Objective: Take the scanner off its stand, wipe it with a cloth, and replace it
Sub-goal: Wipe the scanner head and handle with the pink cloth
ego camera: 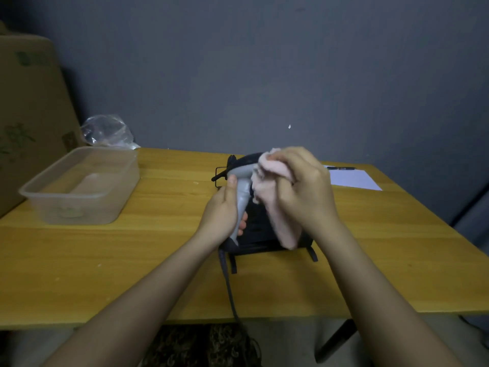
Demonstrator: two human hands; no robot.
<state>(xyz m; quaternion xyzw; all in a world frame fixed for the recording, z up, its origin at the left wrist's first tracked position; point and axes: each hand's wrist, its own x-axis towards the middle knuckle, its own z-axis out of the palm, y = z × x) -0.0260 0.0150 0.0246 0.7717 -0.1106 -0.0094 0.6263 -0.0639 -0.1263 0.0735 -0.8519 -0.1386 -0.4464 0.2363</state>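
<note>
A grey scanner (243, 186) with a dark head is held upright above the middle of the wooden table (105, 255). My left hand (222, 213) is wrapped around its grey handle. My right hand (299, 186) presses a pale pink cloth (275, 207) against the scanner's head and right side; the cloth hangs down below my palm. A dark base (259, 234), likely the stand, sits on the table right under the scanner, partly hidden by the cloth and my hands. The scanner's grey cable (229, 290) runs toward me over the table's front edge.
A translucent plastic tub (79, 186) stands at the left of the table, with a crumpled clear bag (105, 131) behind it and a cardboard box (29, 115) at the far left. A white sheet (354, 180) with a black pen (341, 168) lies at the back right.
</note>
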